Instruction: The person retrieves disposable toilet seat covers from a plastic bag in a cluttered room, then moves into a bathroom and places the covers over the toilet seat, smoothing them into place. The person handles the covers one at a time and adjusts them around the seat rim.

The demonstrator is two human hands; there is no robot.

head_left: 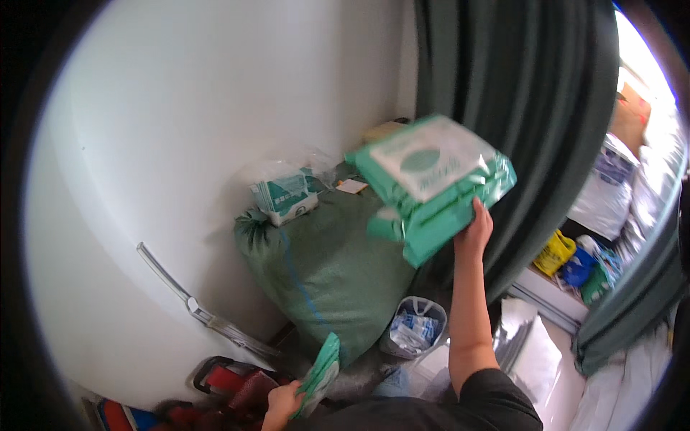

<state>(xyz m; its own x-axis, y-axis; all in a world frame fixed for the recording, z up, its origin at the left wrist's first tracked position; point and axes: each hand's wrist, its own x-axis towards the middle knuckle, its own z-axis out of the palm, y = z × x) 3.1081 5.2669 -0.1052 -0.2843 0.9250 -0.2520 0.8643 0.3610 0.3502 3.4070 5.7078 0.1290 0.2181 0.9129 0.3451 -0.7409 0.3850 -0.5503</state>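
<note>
My right hand (478, 226) is raised at the end of an outstretched arm, closed on the near edge of a green-and-white soft pack (431, 161). A second green layer shows under its front face; whether that is a separate pack I cannot tell. Low and to the left, my left hand (286, 399) grips another green-and-white soft pack (321, 370), seen nearly edge-on. Beyond both hands stands a big stuffed green woven sack (338, 251). On its top left sits a similar white-and-green pack (286, 197) with clear plastic around it.
A bin (417, 330) with white and blue wrappers stands right of the sack. Dark curtains (517, 108) hang at the right, before a window ledge with bags. A pale strap or pole (180, 294) leans on the white wall (180, 108). Red-and-black items (230, 384) lie lower left.
</note>
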